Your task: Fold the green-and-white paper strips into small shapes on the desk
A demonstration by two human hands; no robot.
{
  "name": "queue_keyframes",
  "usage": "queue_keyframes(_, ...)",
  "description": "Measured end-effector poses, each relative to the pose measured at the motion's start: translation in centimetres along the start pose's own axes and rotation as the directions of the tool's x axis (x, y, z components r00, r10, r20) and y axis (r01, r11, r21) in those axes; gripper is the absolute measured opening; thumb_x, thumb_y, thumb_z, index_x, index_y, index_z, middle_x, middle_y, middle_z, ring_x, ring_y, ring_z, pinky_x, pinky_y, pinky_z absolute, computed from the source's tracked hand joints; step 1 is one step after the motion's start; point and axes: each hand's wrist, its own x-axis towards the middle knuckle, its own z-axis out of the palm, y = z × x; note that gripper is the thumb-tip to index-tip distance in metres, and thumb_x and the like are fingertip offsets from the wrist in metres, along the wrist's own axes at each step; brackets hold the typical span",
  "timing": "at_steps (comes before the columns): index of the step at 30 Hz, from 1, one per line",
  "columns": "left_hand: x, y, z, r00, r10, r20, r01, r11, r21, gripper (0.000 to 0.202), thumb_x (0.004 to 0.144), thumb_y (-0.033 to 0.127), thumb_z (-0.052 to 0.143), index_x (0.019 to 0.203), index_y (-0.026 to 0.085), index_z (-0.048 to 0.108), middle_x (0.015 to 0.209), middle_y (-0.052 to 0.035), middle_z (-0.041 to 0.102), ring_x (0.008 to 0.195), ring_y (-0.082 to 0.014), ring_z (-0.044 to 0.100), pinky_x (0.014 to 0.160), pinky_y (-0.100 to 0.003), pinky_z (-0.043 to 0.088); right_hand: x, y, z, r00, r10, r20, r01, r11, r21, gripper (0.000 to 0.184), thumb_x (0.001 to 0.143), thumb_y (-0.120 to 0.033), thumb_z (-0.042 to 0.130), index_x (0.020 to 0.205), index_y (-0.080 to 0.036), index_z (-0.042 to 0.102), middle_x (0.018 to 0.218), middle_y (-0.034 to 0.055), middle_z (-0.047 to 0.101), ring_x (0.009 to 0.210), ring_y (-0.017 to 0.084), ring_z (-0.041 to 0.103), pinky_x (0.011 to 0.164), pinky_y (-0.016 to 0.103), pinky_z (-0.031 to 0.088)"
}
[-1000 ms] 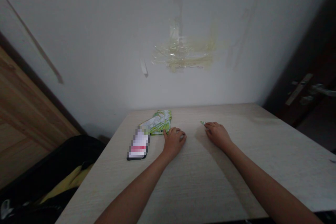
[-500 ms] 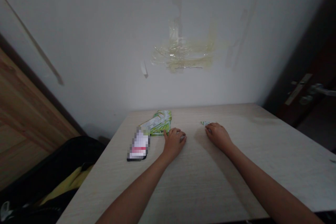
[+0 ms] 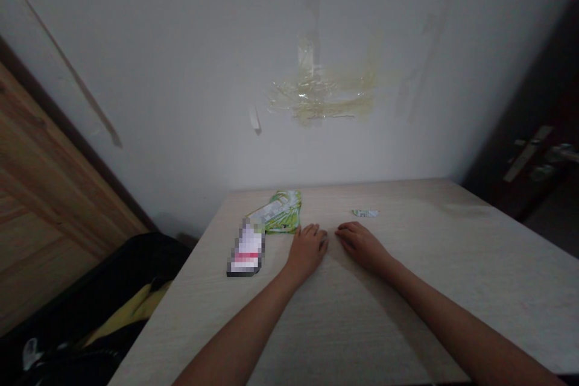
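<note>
My left hand rests on the table, fingers bent and closed. A small greyish bit shows between its thumb and forefinger, too unclear to name. Just beyond and left of it lies a green and white printed packet, crumpled or torn open. My right hand is open, its fingers stretched towards the left hand, with a narrow gap between the two; I see nothing in it. A small green and white torn strip lies by itself beyond the right hand. The phone, its screen blurred out, overlaps the packet's near left corner.
The pale wooden table meets a grey wall with yellowed clear tape stuck on it. At the lower left is a dark bag with yellow cloth inside. A dark door with a metal handle stands at the right.
My right hand has let go of the small torn strip and moved left and nearer, close to my left hand. The strip now lies on the table. The whole view has shifted slightly.
</note>
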Motion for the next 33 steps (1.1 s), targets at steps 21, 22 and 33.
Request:
queue_keyframes(21, 0.1, -1.7, -1.7, 0.894, -0.419, -0.161, 0.448, 0.859, 0.250, 0.060, 0.091, 0.050, 0.046, 0.136, 0.010, 0.050, 0.141, -0.0243, 0.046, 0.129, -0.0420, 0.040, 0.107, -0.059, 0.022, -0.1, 0.7, -0.6, 0.999, -0.022, 0.050, 0.019, 0.998, 0.063, 0.031, 0.094, -0.027, 0.047, 0.118, -0.020, 0.066, 0.117, 0.0109, 0.064, 0.111, 0.022, 0.056, 0.099, 0.039, 0.046)
queue_keyframes(22, 0.1, -1.7, -1.8, 0.895, -0.416, -0.160, 0.445, 0.859, 0.254, 0.059, 0.091, 0.050, 0.046, 0.134, 0.010, 0.051, 0.140, -0.0247, 0.047, 0.128, -0.0417, 0.041, 0.107, -0.059, 0.022, -0.1, 0.6, -0.6, 0.999, -0.023, 0.049, 0.019, 0.998, 0.066, 0.031, 0.094, -0.026, 0.047, 0.118, -0.020, 0.066, 0.117, 0.0108, 0.064, 0.111, 0.022, 0.055, 0.099, 0.039, 0.046)
queue_keyframes(33, 0.1, -1.7, -2.4, 0.917, -0.357, -0.177, 0.389, 0.899, 0.200, 0.043, 0.091, 0.038, 0.048, 0.128, 0.015, 0.054, 0.127, -0.0180, 0.056, 0.124, -0.0362, 0.043, 0.106, -0.058, 0.024, -0.2, 0.8, -0.6, 0.998, -0.018, 0.053, 0.013, 0.995, 0.094, 0.032, 0.093, -0.027, 0.048, 0.120, -0.021, 0.065, 0.119, 0.0108, 0.063, 0.112, 0.022, 0.055, 0.100, 0.040, 0.046)
